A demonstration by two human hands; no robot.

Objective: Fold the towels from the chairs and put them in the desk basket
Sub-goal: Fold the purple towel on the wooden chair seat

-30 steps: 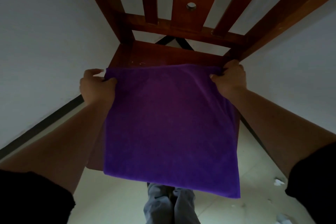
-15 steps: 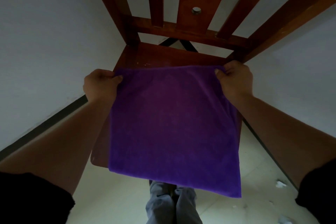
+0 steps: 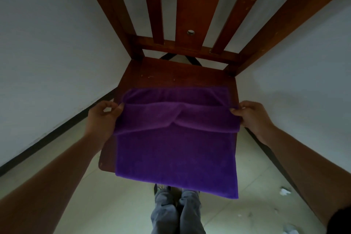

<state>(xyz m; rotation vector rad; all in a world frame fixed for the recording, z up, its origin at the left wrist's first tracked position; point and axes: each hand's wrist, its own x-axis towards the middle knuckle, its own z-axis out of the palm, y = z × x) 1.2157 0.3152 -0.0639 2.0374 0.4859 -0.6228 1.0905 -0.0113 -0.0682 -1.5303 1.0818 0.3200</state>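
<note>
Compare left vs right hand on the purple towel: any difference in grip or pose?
The left hand pinches the purple towel's left corner; the right hand pinches its right corner. Left grip shows a light gap between thumb and fingers; right grip looks closed, knuckles toward camera. Shared: both hold the folded-over flap above the chair seat.

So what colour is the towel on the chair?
The towel is plain purple, seen best in the head view.

Purple towel (image 3: 176, 157) lies on wooden chair seat (image 3: 171, 76).

Towel (image 3: 176, 157) lies on chair seat (image 3: 178, 76), overhanging its front edge.
</note>
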